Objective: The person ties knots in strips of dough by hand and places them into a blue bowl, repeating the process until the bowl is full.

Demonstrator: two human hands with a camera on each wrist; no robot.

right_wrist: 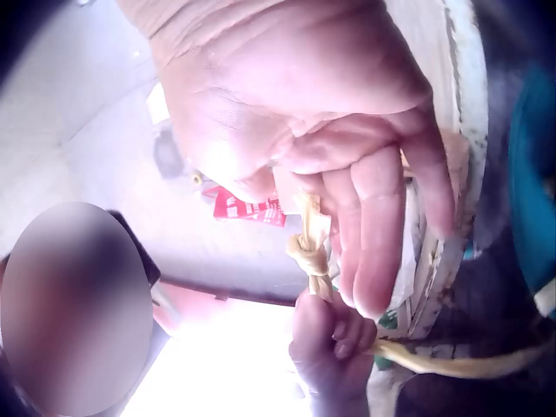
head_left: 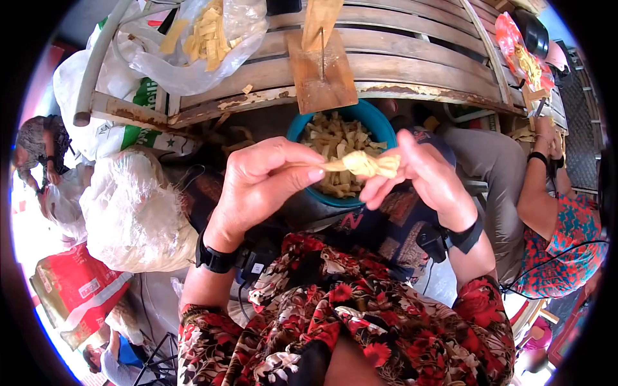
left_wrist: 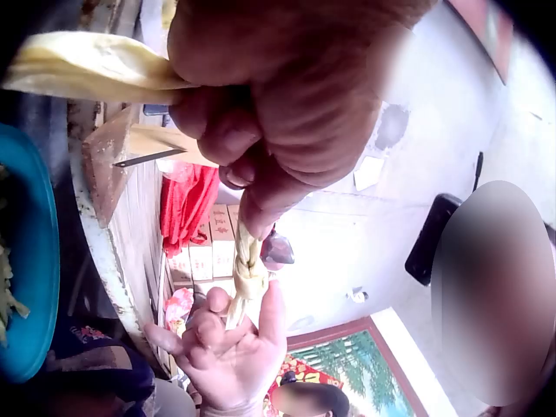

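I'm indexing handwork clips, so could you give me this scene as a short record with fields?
held: pale strip, knotted
left hand: pinches one end
right hand: fingers extended beside the knotted end; grip not evident
below: blue tub of pale pieces
bench: slatted, rusty edge
on bench: board with upright spike; clear bag

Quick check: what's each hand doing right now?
Left hand: closed, pinching the knotted strip.
Right hand: open, at the knot's far end; whether it touches cannot be told.
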